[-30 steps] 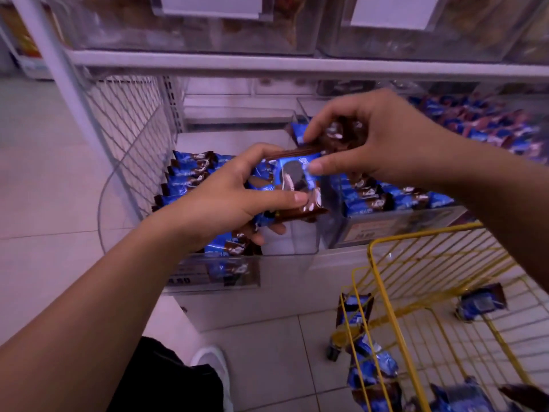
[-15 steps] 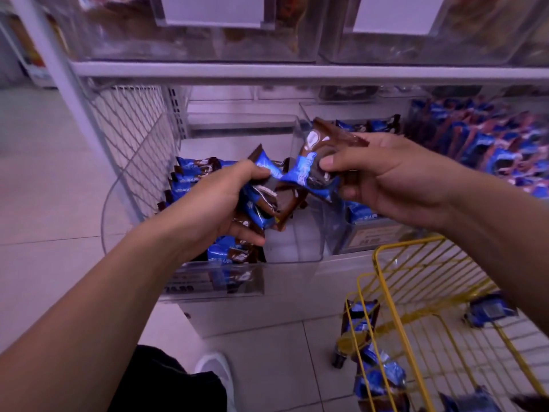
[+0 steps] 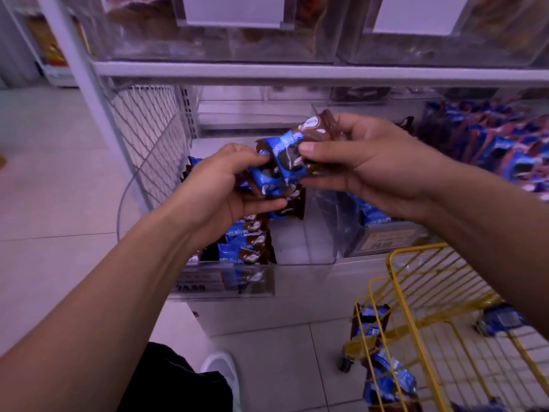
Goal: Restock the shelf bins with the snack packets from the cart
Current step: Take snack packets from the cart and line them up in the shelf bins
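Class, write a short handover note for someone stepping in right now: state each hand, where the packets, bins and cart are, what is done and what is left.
Left hand: grips blue packets above the left bin.
Right hand: pinches more packets beside the left hand's.
Left bin: a row of packets along its left side, right side bare.
Middle bin: some packets. Far-right bin: packed.
Cart: at lower right, several packets still inside.
Done: the left bin is partly stocked.
Left: place the held packets, then empty the cart.

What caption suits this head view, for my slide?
Both hands, left and right, grip blue snack packets above a clear shelf bin.
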Demonstrator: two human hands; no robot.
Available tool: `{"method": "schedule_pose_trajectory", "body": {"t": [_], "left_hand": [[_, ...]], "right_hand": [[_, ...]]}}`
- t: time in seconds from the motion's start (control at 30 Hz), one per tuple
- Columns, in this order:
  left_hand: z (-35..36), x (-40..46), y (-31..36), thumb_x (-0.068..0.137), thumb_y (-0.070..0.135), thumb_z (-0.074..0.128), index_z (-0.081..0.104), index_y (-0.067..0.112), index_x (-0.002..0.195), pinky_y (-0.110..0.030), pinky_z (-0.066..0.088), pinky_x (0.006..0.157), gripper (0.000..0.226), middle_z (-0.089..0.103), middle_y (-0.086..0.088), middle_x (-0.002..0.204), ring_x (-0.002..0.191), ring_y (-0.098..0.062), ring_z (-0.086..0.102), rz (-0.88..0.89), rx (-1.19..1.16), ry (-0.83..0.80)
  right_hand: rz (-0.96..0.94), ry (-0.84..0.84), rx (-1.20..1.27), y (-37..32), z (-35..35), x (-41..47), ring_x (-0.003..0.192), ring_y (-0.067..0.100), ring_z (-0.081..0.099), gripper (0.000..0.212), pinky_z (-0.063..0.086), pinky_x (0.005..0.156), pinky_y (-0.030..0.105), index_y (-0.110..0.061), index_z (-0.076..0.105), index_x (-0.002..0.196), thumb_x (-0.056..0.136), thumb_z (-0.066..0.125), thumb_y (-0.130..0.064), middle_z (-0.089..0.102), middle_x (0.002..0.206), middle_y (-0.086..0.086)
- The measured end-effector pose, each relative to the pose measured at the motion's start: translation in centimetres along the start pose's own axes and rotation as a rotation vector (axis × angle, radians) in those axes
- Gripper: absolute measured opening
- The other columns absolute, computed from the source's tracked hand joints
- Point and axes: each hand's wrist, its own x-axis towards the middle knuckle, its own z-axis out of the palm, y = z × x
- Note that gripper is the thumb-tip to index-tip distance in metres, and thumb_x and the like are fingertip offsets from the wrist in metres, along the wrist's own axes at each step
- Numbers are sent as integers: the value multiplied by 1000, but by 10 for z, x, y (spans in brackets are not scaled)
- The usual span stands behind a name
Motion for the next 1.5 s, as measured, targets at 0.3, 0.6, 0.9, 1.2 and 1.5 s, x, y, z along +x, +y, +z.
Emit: {"method": "schedule_pose_trajectory", "body": {"t": [0.3,0.6,0.9,1.2,1.5], "left_hand": [[-9,0,9,93,22,28,50,-4,135,-44,59,71,54,65,-23,125,103,-37,65,-49,-107,-33],[-2,6,-4,98,46,48,67,22,113,-32,57,62,35,74,-5,109,85,-18,72,84,-22,148],[3,24,-15,97,32,52,53,8,125,-29,53,49,37,61,-15,118,80,-19,71,202,209,307],[-5,40,-31,94,45,46,36,25,115,-33,55,67,30,58,5,90,70,3,65,241,519,372],[-30,39,-11,84,70,32,47,22,130,-43,45,94,68,60,-4,120,110,-25,59,142,806,356]], "right_hand": [[-49,-65,-226,2,6,4,89,19,73,32,63,75,38,-14,64,103,73,77,-12,75,96,7],[-128,28,-137,14,1,8,91,18,74,34,62,71,29,-8,64,104,72,77,-6,75,96,8],[-231,-92,-962,-4,9,31,105,3,62,75,52,93,20,-21,50,141,75,84,-35,61,124,-6],[-137,-392,-1487,-13,19,69,86,6,59,61,51,77,27,-28,59,115,64,80,-52,63,104,-9],[-83,-457,-1574,-6,17,67,72,5,58,55,44,61,22,-30,55,95,56,78,-60,60,83,-12]]}}
